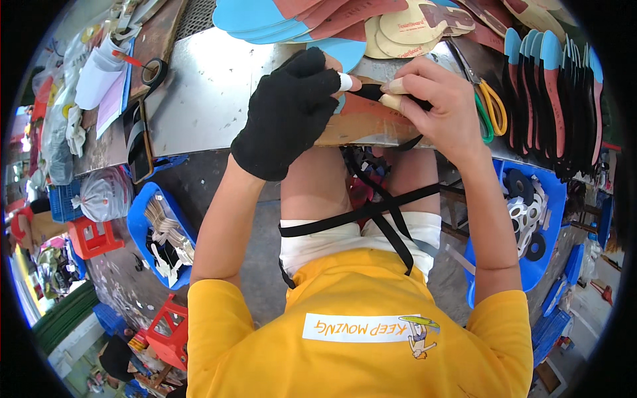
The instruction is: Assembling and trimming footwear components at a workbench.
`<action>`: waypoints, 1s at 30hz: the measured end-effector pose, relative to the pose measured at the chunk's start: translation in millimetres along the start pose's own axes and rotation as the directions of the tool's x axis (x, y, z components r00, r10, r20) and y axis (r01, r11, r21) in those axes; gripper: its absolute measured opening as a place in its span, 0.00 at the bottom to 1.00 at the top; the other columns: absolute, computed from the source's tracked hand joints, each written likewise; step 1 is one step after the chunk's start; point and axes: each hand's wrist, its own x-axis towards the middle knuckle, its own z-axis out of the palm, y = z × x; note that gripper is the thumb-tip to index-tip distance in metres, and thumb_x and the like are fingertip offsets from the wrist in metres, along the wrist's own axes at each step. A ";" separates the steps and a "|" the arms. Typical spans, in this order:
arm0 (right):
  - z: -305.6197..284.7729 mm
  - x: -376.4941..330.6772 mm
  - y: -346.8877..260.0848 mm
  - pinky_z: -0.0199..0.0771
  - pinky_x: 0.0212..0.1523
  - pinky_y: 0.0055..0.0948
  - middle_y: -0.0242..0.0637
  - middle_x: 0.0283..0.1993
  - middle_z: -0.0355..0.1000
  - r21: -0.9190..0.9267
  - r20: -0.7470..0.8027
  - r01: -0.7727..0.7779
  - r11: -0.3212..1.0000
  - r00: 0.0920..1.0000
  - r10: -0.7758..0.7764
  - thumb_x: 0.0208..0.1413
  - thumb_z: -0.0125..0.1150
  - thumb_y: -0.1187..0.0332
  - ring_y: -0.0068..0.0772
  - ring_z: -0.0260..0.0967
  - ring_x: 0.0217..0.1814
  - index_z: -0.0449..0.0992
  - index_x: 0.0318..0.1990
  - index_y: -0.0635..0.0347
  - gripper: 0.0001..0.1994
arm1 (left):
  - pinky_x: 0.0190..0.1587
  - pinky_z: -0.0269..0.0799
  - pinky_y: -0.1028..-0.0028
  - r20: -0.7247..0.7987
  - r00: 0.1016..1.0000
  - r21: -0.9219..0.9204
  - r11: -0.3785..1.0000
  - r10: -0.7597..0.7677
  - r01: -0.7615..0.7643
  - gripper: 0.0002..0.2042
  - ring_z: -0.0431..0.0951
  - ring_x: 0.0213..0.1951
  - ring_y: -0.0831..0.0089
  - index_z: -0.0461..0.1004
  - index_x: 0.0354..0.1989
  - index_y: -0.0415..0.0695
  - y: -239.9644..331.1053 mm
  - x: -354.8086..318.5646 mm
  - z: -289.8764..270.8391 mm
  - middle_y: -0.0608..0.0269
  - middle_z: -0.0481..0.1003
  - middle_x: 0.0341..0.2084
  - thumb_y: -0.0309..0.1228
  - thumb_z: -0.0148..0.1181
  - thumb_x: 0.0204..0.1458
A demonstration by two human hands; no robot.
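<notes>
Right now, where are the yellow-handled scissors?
Head view, right side: the scissors lie on the table, between the right hand and the row of blue-tipped pieces.

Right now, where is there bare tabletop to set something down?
Metal tabletop lies bare between the black tape roll and the gloved left hand. Stacked insole-shaped pieces crowd the far edge; scissors and a packed row of pieces crowd the right.

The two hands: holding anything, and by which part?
The right hand pinches a black strip partway along its length. The gloved left hand is close by; its hold cannot be told.
</notes>
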 end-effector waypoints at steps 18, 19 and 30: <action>10.2 -1.2 -17.1 0.69 0.37 0.44 0.48 0.30 0.71 -0.066 0.071 -0.333 0.941 0.939 0.337 0.47 0.62 0.72 0.53 0.70 0.35 0.75 0.30 0.66 0.06 | 0.34 0.71 0.66 0.119 0.992 0.312 0.950 -0.045 0.006 0.13 0.75 0.33 0.58 0.79 0.38 0.48 13.7 18.1 19.5 0.58 0.70 0.29 0.25 0.63 0.41; 8.0 -1.0 -14.2 0.69 0.37 0.44 0.48 0.30 0.71 -0.035 0.106 -0.323 0.946 0.940 0.325 0.47 0.61 0.72 0.53 0.71 0.36 0.75 0.32 0.65 0.06 | 0.34 0.71 0.65 0.095 0.995 0.298 0.954 -0.032 0.002 0.12 0.75 0.33 0.57 0.79 0.37 0.47 11.6 16.2 19.6 0.58 0.71 0.29 0.25 0.63 0.41; -52.5 16.6 13.5 0.67 0.18 0.26 0.33 0.22 0.72 0.341 0.383 -0.488 0.804 0.853 0.355 0.44 0.63 0.74 0.18 0.67 0.17 0.78 0.30 0.63 0.04 | 0.33 0.71 0.61 0.146 0.985 0.216 0.969 0.087 -0.117 0.05 0.75 0.33 0.56 0.75 0.27 0.46 18.5 42.2 39.0 0.59 0.73 0.25 0.25 0.61 0.39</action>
